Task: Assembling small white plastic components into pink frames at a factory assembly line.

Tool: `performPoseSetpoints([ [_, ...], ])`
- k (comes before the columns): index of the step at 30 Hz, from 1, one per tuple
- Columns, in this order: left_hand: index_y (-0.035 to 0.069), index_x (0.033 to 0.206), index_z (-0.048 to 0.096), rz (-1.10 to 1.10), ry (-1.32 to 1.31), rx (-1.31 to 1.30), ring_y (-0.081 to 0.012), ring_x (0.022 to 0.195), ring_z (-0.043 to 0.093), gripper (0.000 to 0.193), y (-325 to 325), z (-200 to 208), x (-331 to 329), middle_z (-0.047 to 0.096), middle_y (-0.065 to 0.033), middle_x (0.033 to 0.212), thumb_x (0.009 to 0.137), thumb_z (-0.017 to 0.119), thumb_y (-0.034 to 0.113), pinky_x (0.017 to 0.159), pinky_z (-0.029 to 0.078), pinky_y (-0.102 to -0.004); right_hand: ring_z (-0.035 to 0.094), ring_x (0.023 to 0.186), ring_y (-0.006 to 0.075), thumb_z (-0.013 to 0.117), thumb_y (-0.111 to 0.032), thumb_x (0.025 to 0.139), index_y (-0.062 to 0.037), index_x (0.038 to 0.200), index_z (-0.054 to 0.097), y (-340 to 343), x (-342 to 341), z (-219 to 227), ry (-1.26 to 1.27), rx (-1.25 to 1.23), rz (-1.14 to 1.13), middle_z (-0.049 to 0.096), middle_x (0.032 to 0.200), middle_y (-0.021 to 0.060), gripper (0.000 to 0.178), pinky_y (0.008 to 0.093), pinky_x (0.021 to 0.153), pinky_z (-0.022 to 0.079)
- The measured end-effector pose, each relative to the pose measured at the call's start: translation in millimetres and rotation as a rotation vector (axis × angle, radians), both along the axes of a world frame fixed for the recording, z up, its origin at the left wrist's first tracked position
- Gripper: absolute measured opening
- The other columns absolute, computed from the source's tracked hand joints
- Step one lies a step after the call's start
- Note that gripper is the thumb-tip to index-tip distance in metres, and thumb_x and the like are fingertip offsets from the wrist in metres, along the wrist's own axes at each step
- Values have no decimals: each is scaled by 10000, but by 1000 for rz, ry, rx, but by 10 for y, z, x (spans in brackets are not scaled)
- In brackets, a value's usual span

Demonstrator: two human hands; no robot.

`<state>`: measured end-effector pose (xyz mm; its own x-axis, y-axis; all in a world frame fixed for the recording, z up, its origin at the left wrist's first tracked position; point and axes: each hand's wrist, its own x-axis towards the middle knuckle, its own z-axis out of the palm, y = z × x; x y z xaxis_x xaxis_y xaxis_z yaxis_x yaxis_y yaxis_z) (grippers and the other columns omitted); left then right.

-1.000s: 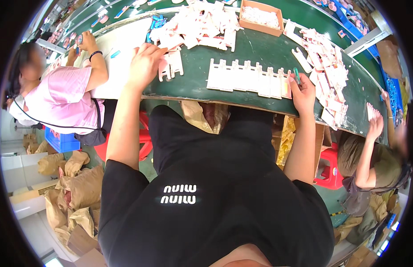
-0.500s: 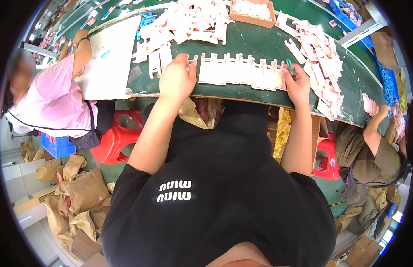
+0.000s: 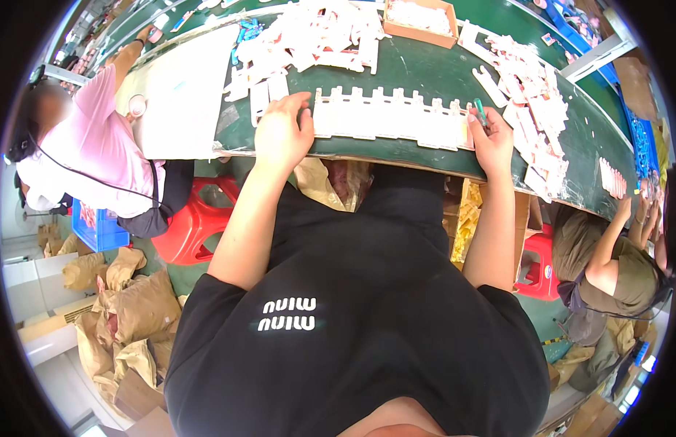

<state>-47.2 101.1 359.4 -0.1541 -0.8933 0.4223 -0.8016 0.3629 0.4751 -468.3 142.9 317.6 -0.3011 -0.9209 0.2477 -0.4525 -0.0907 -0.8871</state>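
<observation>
A row of flat, pale plastic pieces (image 3: 381, 116) lies side by side along the near edge of the green table, notched ends pointing away from me. At the row's left end is my left hand (image 3: 283, 135), its thumb and fingers apart beside the outermost piece. My right hand (image 3: 492, 146) grips a slim green pen-shaped tool (image 3: 481, 111) at the right end, fingertips close to the last piece. What the tool's lower end looks like is hidden by the fingers.
Loose pale pieces pile up at the back left (image 3: 316, 36) and at the right (image 3: 531, 95). A cardboard box (image 3: 421, 22) of small parts stands at the back. One co-worker in pink (image 3: 97, 160) sits left, another in olive (image 3: 615, 269) right. A red stool (image 3: 199, 226) is below.
The piece at my left hand now sits against the row, closing the gap there; the left fingers have parted. My right hand stays at the right end with the green tool. The left co-worker's arm has moved.
</observation>
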Motion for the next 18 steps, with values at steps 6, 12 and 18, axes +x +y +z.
performPoseSetpoints([
  [6,58,1178,811,-149,34,-14,-377,980,717,259,-53,2,55,802,-138,1127,939,711,44,915,593,-469,490,749,7,739,-115,1097,7,1197,751,28,19,68,-6,87,16,671,921,-69,158,208,664,396],
  [12,84,1176,825,48,-205,-189,-334,1164,688,260,-174,-56,384,762,-101,1226,948,760,189,1003,546,-460,487,743,5,729,-107,1101,14,1207,747,29,29,60,9,74,3,663,909,-72,162,209,655,398],
  [18,71,1111,845,-31,-239,-172,-332,1210,691,255,-308,-140,631,766,-110,1244,939,799,254,1036,547,-446,538,694,23,747,-110,1047,1,1147,772,7,43,34,45,10,-15,709,831,-34,151,240,626,446],
])
